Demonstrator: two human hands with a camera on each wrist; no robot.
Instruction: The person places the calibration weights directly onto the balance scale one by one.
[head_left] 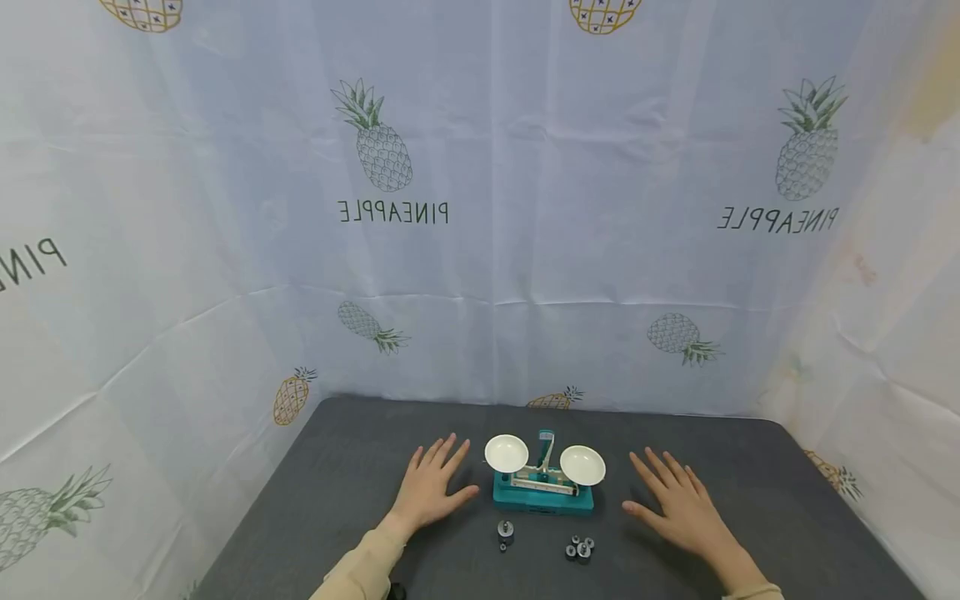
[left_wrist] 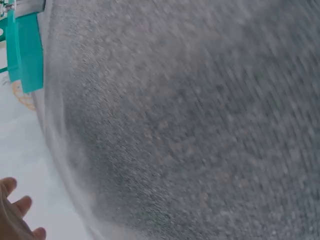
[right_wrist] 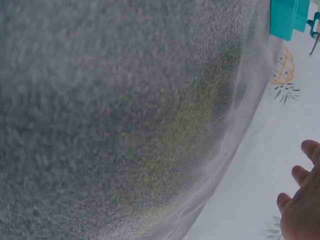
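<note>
A teal balance scale (head_left: 543, 497) stands on the dark table between my two hands. Its left white pan (head_left: 506, 453) sits a little higher than its right white pan (head_left: 582, 465). To the left of the scale is my left hand (head_left: 429, 490), fingers spread and holding nothing. My right hand (head_left: 681, 505) is on the other side, its fingers likewise extended with nothing in them. In front of the scale stand a larger metal weight (head_left: 506, 532) with a tiny one beside it, and a cluster of several small weights (head_left: 583, 552) further right. Both wrist views catch the teal base (left_wrist: 31, 55) at an upper corner.
The dark grey table (head_left: 315, 500) reaches back to a white curtain (head_left: 495, 250) printed with pineapples, which also hangs along both sides. A small black object (head_left: 397, 592) lies by the left sleeve at the bottom edge of the head view.
</note>
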